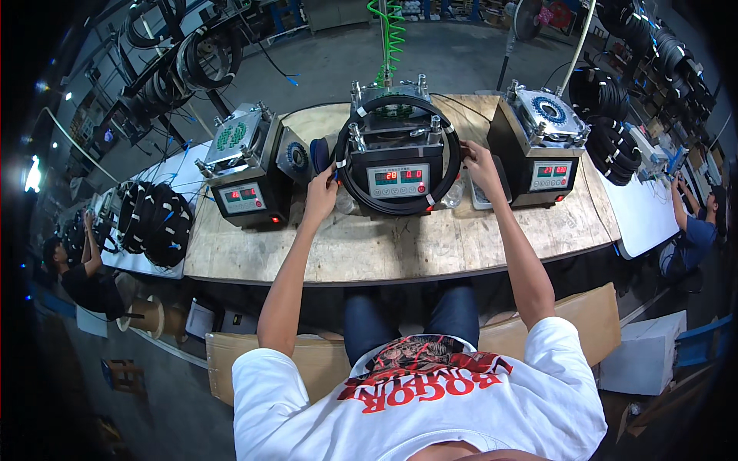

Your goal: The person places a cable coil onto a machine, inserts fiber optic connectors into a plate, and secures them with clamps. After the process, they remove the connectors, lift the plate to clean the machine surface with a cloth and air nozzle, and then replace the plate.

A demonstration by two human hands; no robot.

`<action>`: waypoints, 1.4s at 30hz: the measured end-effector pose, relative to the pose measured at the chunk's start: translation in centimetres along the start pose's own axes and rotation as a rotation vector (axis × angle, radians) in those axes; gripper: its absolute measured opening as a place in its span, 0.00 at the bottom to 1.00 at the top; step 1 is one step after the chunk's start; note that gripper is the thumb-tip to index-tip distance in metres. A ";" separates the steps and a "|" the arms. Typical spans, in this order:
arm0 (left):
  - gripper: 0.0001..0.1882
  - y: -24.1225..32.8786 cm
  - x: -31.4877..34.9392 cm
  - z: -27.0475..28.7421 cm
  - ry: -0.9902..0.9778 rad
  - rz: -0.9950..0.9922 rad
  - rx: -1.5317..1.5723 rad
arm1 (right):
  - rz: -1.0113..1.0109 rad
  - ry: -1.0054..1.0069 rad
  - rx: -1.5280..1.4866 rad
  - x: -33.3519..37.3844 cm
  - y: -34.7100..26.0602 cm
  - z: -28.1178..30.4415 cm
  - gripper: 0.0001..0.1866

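Note:
A round coil of black cable (400, 208), tied with several white bands, is held upright in front of the middle machine (398, 159). My left hand (321, 194) grips the coil's left side; a small blue tip shows by its fingers. On the coil's right side, my right hand (482, 167) has its fingers closed at the rim. Through the ring I see the machine's control panel (398, 181) with red lit digits. Part of the machine's metal top is hidden behind the coil.
Similar machines with metal top plates stand at left (240, 201) and right (550, 154) on the wooden table (354, 257). Clear round containers (453, 194) sit near my right hand. Hanging cable coils (157, 223) flank the table. Co-workers (81, 269) work at both sides.

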State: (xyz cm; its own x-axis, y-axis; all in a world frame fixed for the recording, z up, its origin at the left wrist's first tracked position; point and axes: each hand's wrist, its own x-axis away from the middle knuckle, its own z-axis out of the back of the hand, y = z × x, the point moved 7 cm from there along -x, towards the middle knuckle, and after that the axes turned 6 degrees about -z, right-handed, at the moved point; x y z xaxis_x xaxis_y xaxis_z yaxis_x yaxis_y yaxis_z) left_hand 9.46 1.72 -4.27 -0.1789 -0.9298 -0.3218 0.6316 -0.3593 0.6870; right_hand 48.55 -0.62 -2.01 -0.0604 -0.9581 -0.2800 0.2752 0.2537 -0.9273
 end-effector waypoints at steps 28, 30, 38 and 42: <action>0.16 7.9 9.1 3.8 -0.006 -0.181 0.054 | -0.037 0.070 0.321 12.3 -5.3 1.5 0.18; 0.17 4.5 13.3 1.3 -0.067 -0.106 0.091 | -0.168 -0.013 0.303 15.5 -2.5 0.0 0.17; 0.15 0.2 19.3 -4.8 -0.181 0.114 -0.062 | -0.444 -0.183 0.488 20.4 8.1 -3.0 0.20; 0.14 -0.4 18.3 -5.5 -0.200 0.117 -0.161 | -0.549 -0.207 0.583 18.6 9.1 -3.6 0.20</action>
State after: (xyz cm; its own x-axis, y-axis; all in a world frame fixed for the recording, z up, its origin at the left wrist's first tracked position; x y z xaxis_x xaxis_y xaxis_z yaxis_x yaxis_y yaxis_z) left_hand 10.07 -14.75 -14.01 -0.2331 -0.9673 -0.1001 0.7655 -0.2460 0.5945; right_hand 46.45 -15.70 -16.56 -0.1687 -0.9451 0.2798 0.7154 -0.3127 -0.6249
